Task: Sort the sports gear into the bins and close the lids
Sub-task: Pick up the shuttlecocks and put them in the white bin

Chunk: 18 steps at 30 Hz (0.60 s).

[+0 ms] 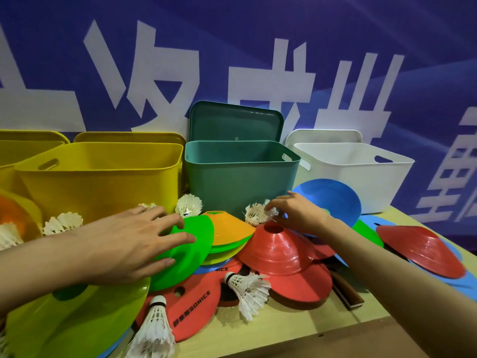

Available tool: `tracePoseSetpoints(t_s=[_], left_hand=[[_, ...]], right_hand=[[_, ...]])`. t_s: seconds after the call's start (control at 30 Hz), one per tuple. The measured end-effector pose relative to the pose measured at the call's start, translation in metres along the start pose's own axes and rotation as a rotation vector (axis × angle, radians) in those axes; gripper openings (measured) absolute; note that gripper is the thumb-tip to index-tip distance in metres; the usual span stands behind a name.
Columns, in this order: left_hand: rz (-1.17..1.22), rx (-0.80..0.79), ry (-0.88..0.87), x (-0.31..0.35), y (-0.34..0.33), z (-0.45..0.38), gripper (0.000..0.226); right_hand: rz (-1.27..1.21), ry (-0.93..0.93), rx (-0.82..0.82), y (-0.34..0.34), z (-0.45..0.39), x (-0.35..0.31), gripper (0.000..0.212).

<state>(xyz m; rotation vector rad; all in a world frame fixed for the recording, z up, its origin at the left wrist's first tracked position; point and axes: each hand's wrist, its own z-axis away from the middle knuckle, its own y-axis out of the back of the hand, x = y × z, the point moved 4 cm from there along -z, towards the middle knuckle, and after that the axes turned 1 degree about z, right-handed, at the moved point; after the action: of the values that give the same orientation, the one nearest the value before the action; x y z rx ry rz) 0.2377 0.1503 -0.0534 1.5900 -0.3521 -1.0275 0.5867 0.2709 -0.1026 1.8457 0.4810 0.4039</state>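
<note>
A heap of flat training cones and white shuttlecocks covers the table in front of three open bins: yellow bin (100,177), teal bin (240,182) and white bin (361,177). My left hand (129,241) lies with spread fingers on a bright green cone (191,244). My right hand (296,213) pinches a worn white shuttlecock (255,215) just above a red cone (278,246), close to the teal bin's front wall. Two more shuttlecocks (247,290) lie near the front edge.
Lids lean behind the bins; the teal lid (235,122) stands upright against the blue banner. A second yellow bin (15,151) sits far left. A blue cone (335,200) and another red cone (423,249) lie right. A paddle handle (346,290) pokes out.
</note>
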Motion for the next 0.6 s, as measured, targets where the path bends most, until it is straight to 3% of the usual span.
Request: tracePoseSetpoints(t_s=[0.17, 0.33, 0.6], left_hand=[[0.015, 0.034, -0.012, -0.002, 0.006, 0.004, 0.055], [-0.035, 0.086, 0.009, -0.012, 0.0, 0.01, 0.051], [-0.065, 0.224, -0.048, -0.013, -0.001, 0.003, 0.052]], right_hand=[[-0.022, -0.001, -0.004, 0.007, -0.001, -0.005, 0.029], [0.099, 0.134, 0.16, 0.01, -0.005, -0.013, 0.023], [0.29, 0.113, 0.348, 0.045, 0.019, -0.002, 0.023]])
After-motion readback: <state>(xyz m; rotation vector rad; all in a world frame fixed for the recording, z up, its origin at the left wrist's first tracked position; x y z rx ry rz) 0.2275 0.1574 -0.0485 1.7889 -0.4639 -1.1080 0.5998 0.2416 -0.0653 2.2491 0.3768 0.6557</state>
